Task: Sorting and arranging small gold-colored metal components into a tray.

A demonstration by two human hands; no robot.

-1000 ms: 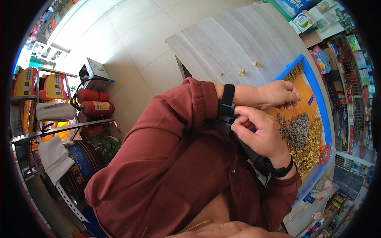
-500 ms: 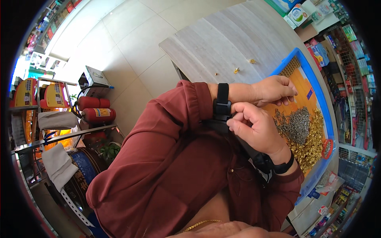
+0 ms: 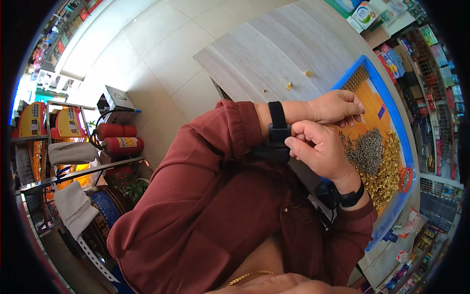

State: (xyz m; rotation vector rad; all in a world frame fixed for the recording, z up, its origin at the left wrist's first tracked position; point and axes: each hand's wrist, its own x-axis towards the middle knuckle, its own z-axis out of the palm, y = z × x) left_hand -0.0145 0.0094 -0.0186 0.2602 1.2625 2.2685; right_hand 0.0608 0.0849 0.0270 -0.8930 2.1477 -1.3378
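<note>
A black strap (image 3: 277,115) with a buckle and a dark device runs round my left forearm, above the wrist. My right hand (image 3: 320,147) is bent in at that buckle, thumb and forefinger pinched on the strap's edge; the exact bit held is partly hidden. My left hand (image 3: 335,107) reaches over the tray, fingers curled loosely inward with nothing visible in them. Under and beyond both hands lies a blue-rimmed tray (image 3: 399,105) with an orange bottom. It holds a heap of grey screws (image 3: 369,152), a pile of gold-coloured metal pieces (image 3: 384,181) and small brass-toned parts (image 3: 356,79).
Several small gold pieces (image 3: 290,85) rest on the grey wooden table (image 3: 259,54). A red-rimmed container (image 3: 405,180) sits at the tray's right edge. Stocked shelves (image 3: 431,98) line the right. Red fire extinguishers (image 3: 122,145) and a rack stand at the left.
The right hand's thumb and forefinger have come closer to the buckle and pressed together there. The left hand has shifted slightly left, and the view has moved a little.
</note>
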